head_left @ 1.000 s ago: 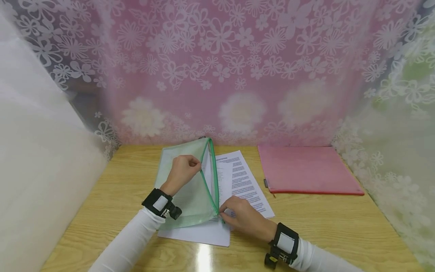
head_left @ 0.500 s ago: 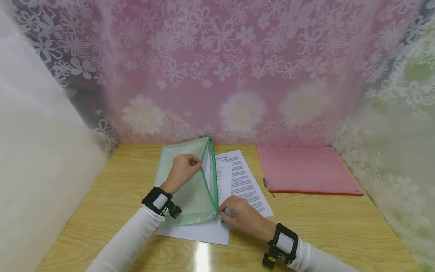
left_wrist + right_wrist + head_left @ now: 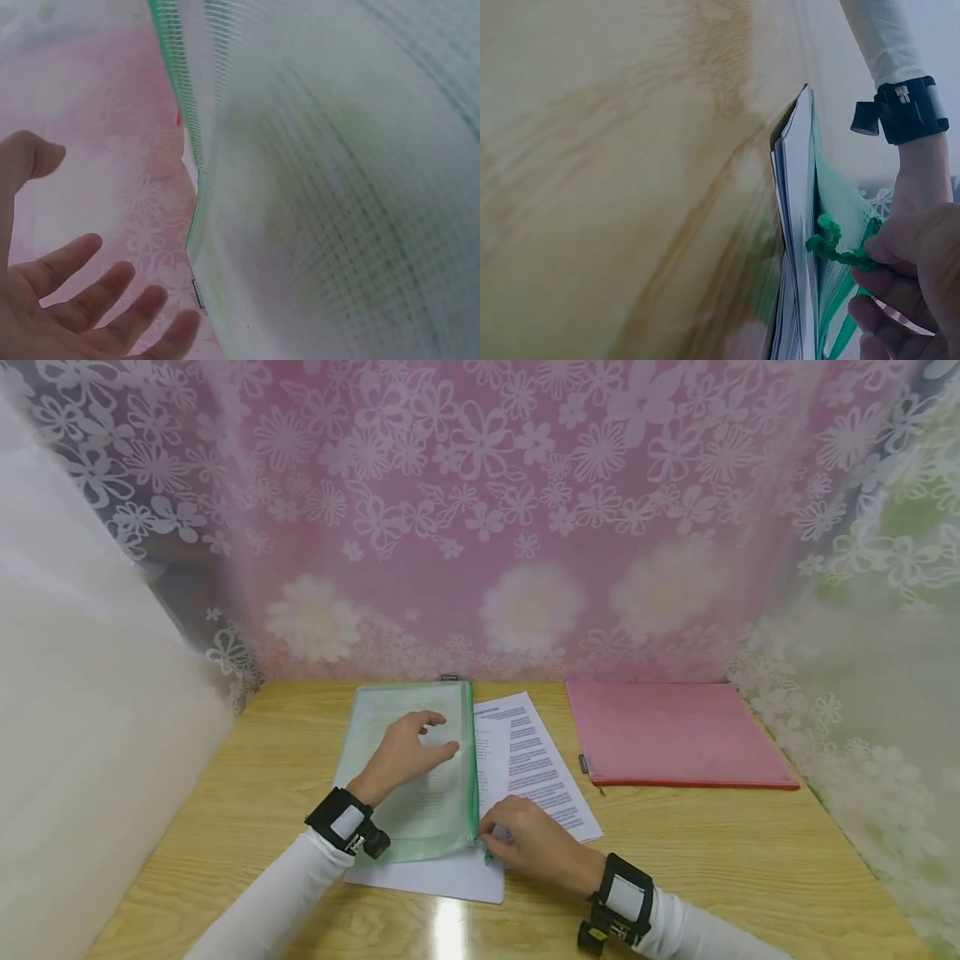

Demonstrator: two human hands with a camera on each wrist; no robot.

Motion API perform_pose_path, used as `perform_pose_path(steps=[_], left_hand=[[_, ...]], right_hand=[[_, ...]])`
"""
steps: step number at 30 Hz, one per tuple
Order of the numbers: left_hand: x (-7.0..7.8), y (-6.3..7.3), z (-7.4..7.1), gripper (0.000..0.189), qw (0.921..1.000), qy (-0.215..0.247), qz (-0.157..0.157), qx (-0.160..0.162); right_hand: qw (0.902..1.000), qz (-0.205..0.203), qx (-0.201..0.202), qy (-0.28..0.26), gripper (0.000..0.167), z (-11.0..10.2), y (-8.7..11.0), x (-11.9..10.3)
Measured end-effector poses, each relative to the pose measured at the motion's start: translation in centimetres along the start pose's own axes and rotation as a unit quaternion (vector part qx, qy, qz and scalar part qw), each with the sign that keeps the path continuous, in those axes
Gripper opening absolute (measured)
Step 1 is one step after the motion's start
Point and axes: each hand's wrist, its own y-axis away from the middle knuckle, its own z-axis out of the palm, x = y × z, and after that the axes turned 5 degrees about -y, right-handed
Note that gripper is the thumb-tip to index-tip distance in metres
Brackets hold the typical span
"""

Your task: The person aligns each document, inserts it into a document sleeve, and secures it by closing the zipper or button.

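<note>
A green mesh zipper pouch (image 3: 431, 806) lies on the left of the table, with printed text showing faintly through it. My left hand (image 3: 405, 750) hovers over it, thumb and fingers spread and holding nothing; the left wrist view shows the same fingers (image 3: 112, 289) apart from the pouch's green edge. At the pouch's near right corner, my right hand (image 3: 536, 842) pinches the zipper end. In the right wrist view a green pull cord (image 3: 826, 241) sticks out from between those fingertips. Papers (image 3: 791, 161) lie beneath the pouch.
Printed sheets (image 3: 547, 768) fan out to the right from under the pouch, and a white sheet (image 3: 450, 881) shows at its near side. A pink zipper pouch (image 3: 682, 731) lies flat at the table's back right. A flowered curtain (image 3: 487, 568) hangs behind the table.
My left hand has let go of the pouch's green edge and spread its fingers. The raised mouth of the pouch has dropped flat. My right hand stays at the corner.
</note>
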Motion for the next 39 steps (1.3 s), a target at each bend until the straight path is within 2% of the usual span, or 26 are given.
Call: perform_pose_path(steps=[5, 8, 11, 14, 20, 24, 30, 34, 39], left_hand=[[0.4, 1.3, 0.1, 0.078, 0.9978, -0.055, 0.009, -0.037], [0.6, 2.3, -0.1, 0.092, 0.9927, -0.105, 0.018, -0.057], [0.7, 3.4, -0.6, 0.104, 0.9852, -0.158, 0.014, -0.065], [0.6, 4.4, -1.2, 0.112, 0.9796, -0.188, 0.005, -0.070], [0.6, 6.1, -1.6, 0.117, 0.9717, -0.219, 0.021, -0.086], [0.6, 7.4, -1.2, 0.119, 0.9674, -0.225, 0.023, -0.114], [1.1, 9.3, -0.1, 0.121, 0.9706, -0.187, 0.023, -0.150], [1.7, 10.3, 1.0, 0.122, 0.9726, -0.167, 0.039, -0.157], [2.4, 11.1, 2.0, 0.118, 0.9712, -0.169, 0.055, -0.159]], right_hand=[[0.9999, -0.001, 0.003, 0.011, 0.006, -0.1, 0.1, 0.1], [0.9999, -0.003, 0.005, 0.012, 0.005, -0.3, 0.1, 0.1], [1.0000, 0.000, 0.002, 0.007, 0.004, -0.6, -0.1, 0.0], [0.9999, 0.007, -0.006, 0.005, 0.004, -0.9, -0.5, -0.2], [0.9997, 0.018, -0.011, 0.010, 0.005, -1.3, -0.9, -0.7], [0.9998, 0.012, -0.012, 0.008, 0.005, -1.1, -1.0, -0.9], [0.9998, 0.007, -0.010, 0.015, 0.004, -0.7, -1.0, -1.0], [0.9999, 0.004, -0.007, 0.014, 0.004, -0.4, -1.0, -1.0], [0.9998, 0.009, -0.012, 0.013, 0.003, -0.2, -1.0, -1.1]])
